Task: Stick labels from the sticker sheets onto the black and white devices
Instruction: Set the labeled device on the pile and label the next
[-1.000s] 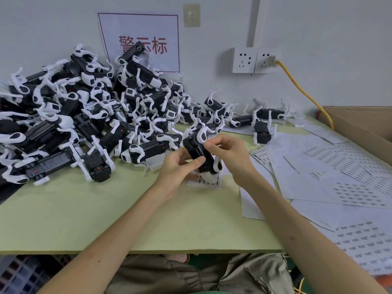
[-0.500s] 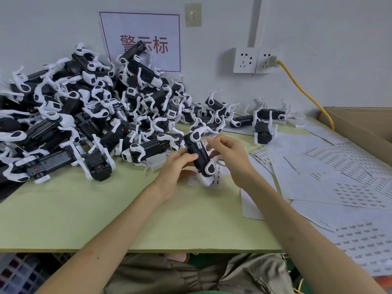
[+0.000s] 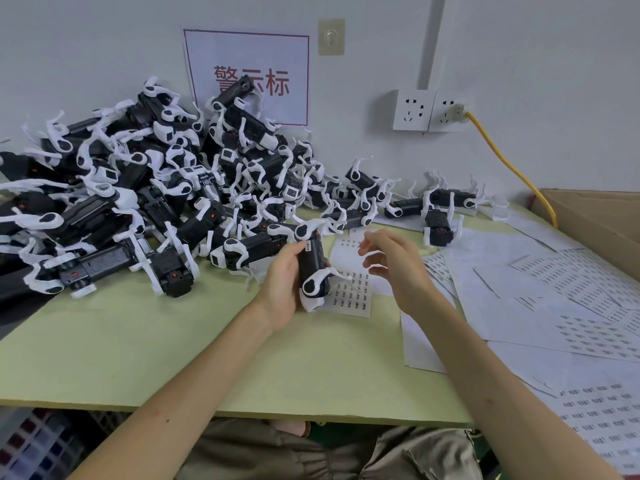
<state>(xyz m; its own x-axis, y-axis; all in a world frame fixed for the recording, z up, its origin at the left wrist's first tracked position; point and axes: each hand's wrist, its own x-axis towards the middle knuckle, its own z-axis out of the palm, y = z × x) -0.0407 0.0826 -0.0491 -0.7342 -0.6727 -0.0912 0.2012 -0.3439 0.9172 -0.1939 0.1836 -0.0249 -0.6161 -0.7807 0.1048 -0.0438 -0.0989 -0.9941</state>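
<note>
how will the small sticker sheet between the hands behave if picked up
Probably floppy: the sheet looks like thin paper lying flat on the table. Likely very light, so a push would slide it easily. Lifted by one corner, it should droop.

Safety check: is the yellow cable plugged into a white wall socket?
Plugged in: the yellow cable ends at the right white wall socket.

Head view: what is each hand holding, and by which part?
Left hand grips a black and white device around its black body. Right hand holds nothing, fingers spread.
</note>
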